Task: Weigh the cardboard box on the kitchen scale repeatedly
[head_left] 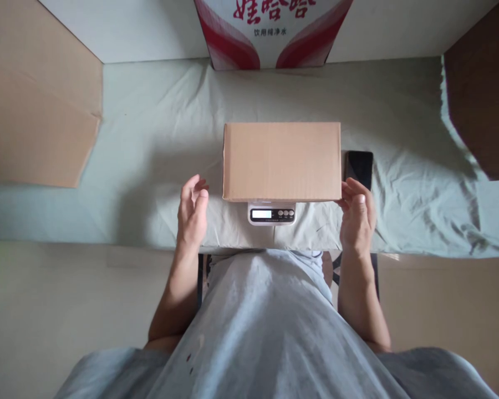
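Both forearms reach forward, bare. The left hand (192, 213) is held edge-on, fingers loosely extended and empty. The right hand (357, 216) mirrors it, fingers slightly curled.

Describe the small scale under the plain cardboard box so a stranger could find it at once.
Start at the pale green cloth covering the table, and find the closed plain brown cardboard box at its middle, between the left hand and right hand. Under the box's near edge pokes out the small white digital scale. Only it has a lit display and round buttons, unlike the flat black phone beside the box.
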A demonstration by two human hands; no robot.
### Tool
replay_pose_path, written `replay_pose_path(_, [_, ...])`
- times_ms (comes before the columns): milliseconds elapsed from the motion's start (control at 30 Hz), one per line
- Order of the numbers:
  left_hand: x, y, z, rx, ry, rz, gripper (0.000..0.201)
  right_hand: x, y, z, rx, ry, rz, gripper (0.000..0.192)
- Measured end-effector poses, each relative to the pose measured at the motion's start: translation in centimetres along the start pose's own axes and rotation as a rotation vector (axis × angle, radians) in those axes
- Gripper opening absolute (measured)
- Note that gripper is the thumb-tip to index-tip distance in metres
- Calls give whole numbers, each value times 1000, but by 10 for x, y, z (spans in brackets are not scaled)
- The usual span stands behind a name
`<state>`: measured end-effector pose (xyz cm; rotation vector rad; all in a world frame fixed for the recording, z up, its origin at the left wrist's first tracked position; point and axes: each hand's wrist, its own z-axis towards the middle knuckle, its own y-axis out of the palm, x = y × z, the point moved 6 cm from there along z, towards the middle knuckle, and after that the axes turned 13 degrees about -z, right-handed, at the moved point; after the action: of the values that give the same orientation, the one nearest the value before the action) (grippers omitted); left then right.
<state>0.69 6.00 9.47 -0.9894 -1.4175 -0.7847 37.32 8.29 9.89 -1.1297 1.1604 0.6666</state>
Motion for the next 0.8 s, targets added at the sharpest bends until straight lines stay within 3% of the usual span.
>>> replay_pose_path(400, [9,8,-7,-67,12,-26,51,-5,3,1,-4,-34,-9,40])
replay_pose_path(800, [19,28,-16,-157,85,-78,46,-17,18,-11,-153,-67,-67,42])
